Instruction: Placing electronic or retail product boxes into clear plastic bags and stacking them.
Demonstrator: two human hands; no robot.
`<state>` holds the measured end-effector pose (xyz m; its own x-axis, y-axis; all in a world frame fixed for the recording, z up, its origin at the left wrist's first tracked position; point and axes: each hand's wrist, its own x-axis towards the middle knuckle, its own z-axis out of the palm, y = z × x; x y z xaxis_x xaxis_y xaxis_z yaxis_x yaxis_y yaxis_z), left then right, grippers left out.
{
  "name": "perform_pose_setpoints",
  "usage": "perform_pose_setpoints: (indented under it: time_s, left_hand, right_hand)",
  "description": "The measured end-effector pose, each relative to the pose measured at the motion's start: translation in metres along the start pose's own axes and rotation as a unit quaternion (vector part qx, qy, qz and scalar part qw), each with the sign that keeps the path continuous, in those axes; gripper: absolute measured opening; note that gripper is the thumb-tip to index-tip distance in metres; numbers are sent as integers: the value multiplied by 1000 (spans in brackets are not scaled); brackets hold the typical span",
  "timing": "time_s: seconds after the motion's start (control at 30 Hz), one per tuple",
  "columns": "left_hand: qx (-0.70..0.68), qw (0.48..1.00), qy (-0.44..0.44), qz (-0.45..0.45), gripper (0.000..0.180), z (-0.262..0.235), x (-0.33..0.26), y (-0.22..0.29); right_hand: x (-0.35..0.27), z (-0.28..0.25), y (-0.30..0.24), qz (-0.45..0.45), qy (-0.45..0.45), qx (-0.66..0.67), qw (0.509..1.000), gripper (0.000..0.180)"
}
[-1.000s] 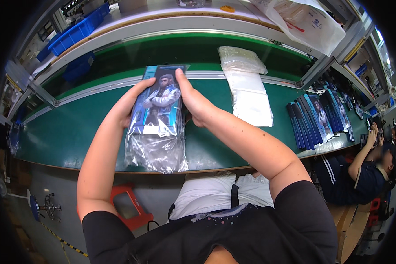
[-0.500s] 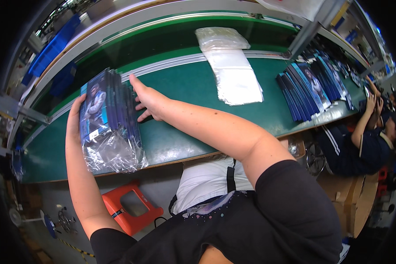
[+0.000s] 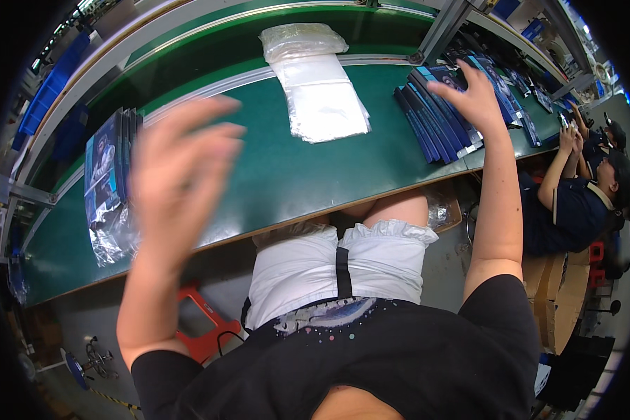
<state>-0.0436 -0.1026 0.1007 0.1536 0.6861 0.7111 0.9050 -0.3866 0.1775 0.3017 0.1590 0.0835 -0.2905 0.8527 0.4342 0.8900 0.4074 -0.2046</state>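
Note:
My left hand (image 3: 178,164) hangs blurred above the green table (image 3: 287,182), fingers spread and holding nothing. To its left stands a stack of blue picture boxes in clear plastic bags (image 3: 108,182), apart from the hand. My right hand (image 3: 469,94) is open with fingers apart, right over a row of dark blue boxes (image 3: 441,112) on the table's right side, closest to their upper edges. A pile of clear plastic bags (image 3: 318,87) lies between the two hands, farther back.
A metal frame post (image 3: 437,31) rises behind the blue boxes. Another person in dark clothes (image 3: 581,189) sits at the right. Blue bins (image 3: 49,91) stand at the far left. An orange stool (image 3: 203,322) is under the table.
The bagged stack was set down at the table's left and let go. My left hand lifted away from it; my right hand swung across to the blue boxes at the right.

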Motion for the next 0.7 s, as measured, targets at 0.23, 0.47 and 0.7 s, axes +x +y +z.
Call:
perform_pose_setpoints:
  time_s: [0.23, 0.47, 0.7]
  left_hand:
    - [28, 993, -109, 24, 27, 169, -14, -37]
    - [-41, 993, -107, -19, 29, 179, 3, -31]
    - [-96, 992, -40, -71, 20, 178, 5, -28]
  right_hand:
    - [-26, 22, 3, 30, 54, 100, 993, 93]
    - [-83, 8, -44, 50, -225, 830, 508, 85]
    - [-127, 105, -42, 177, -371, 894, 178, 75]
